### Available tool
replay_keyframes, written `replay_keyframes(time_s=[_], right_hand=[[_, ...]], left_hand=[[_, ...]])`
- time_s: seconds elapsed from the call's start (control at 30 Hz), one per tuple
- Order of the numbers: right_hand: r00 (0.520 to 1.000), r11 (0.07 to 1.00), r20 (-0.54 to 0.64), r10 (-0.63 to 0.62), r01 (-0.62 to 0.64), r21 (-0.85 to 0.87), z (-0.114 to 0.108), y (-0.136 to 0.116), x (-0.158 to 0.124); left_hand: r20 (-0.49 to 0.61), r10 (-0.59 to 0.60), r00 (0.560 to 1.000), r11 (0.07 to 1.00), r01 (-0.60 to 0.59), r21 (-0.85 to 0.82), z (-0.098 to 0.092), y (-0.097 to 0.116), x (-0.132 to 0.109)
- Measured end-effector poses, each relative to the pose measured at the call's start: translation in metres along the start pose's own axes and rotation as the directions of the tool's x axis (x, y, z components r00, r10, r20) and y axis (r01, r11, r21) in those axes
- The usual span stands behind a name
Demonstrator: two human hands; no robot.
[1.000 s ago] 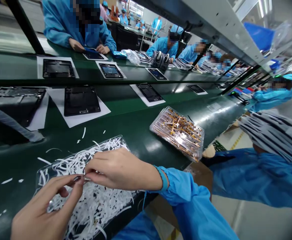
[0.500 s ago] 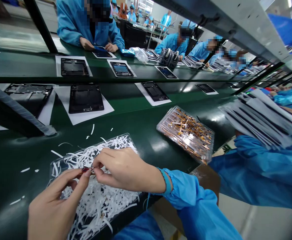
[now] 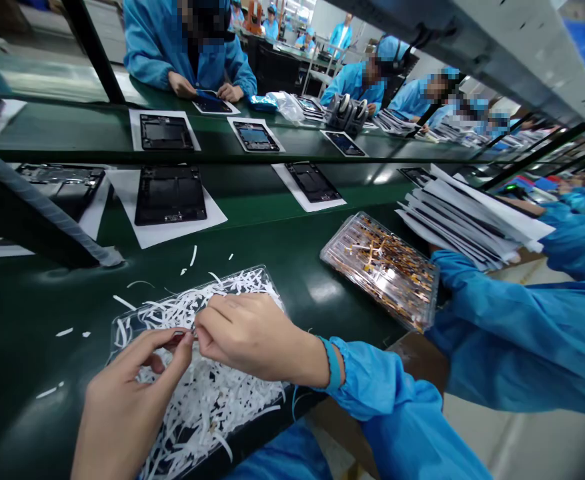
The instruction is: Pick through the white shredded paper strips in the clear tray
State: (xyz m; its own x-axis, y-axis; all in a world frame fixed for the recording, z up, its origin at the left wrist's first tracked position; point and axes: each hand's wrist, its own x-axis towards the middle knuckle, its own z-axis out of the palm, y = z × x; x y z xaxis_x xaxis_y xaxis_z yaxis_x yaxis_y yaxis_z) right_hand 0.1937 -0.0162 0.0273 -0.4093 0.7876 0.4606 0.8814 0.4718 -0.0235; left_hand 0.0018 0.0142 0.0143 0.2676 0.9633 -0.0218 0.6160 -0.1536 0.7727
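Note:
My left hand (image 3: 135,393) pinches a small dark reddish piece (image 3: 177,338) between thumb and fingertips; its exact kind is too small to tell. Fingertip to fingertip with it, my right hand (image 3: 252,337) is closed at the piece's right end, a blue band round the wrist. Whatever lies between the right fingers is mostly hidden. Both hands hover over a clear plastic tray (image 3: 115,347) heaped with white paper-like strips (image 3: 222,400). To the right lies a stack of clear trays (image 3: 377,267) holding orange-and-black flex cables.
Black device housings (image 3: 169,193) on white sheets line the green bench (image 3: 272,240). A slanted post (image 3: 37,207) stands at left. On the right, a co-worker's blue sleeve (image 3: 512,320) reaches in beside a stack of papers (image 3: 467,220). Another person (image 3: 187,53) works opposite.
The co-worker's paper stack has moved left and down onto the bench's right side. My hands stay pinched together, the right fingers closing tighter. The view has shifted slightly.

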Motion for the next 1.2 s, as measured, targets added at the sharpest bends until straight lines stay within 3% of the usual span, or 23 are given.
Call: replay_keyframes(time_s=[0.13, 0.27, 0.43, 0.6, 0.67, 0.77, 0.87, 1.03, 1.2], right_hand=[[1.0, 0.992, 0.016, -0.022, 0.024, -0.12, 0.001, -0.004, 0.001], [1.0, 0.992, 0.011, 0.025, -0.024, -0.122, -0.001, -0.017, 0.002], [0.988, 0.992, -0.105, 0.112, -0.116, -0.038, 0.014, -0.02, -0.002], [0.985, 0.981, -0.09, 0.149, -0.136, 0.136, 0.016, -0.019, -0.005], [0.99, 0.982, -0.091, 0.111, -0.096, 0.164, 0.01, -0.017, -0.006], [0.996, 0.973, -0.08, 0.038, -0.018, 0.232, 0.001, -0.013, -0.006], [0.993, 0.988, -0.114, -0.008, 0.026, 0.153, -0.002, -0.01, -0.006], [0.977, 0.991, -0.169, -0.13, 0.128, -0.025, -0.001, -0.011, -0.006], [0.975, 0.971, -0.132, -0.177, 0.151, -0.183, 0.008, -0.017, -0.005]], left_hand=[[0.006, -0.1, 0.995, 0.987, 0.099, -0.127, 0.004, 0.0, 0.003], [0.047, -0.073, 0.996, 0.899, 0.086, -0.43, 0.004, 0.006, 0.0], [-0.095, -0.124, 0.988, 0.897, 0.07, -0.436, 0.013, 0.009, -0.001], [-0.169, -0.16, 0.973, 0.876, 0.061, -0.478, 0.02, 0.007, -0.007], [-0.081, -0.179, 0.981, 0.823, 0.104, -0.559, 0.017, 0.006, -0.009], [0.156, -0.145, 0.977, 0.731, 0.212, -0.648, 0.011, 0.003, -0.008], [0.225, -0.073, 0.972, 0.704, 0.21, -0.678, 0.006, 0.001, -0.007], [0.141, -0.067, 0.988, 0.733, 0.144, -0.665, 0.005, 0.003, -0.007], [0.105, -0.051, 0.993, 0.763, 0.106, -0.637, 0.01, 0.004, -0.01]])
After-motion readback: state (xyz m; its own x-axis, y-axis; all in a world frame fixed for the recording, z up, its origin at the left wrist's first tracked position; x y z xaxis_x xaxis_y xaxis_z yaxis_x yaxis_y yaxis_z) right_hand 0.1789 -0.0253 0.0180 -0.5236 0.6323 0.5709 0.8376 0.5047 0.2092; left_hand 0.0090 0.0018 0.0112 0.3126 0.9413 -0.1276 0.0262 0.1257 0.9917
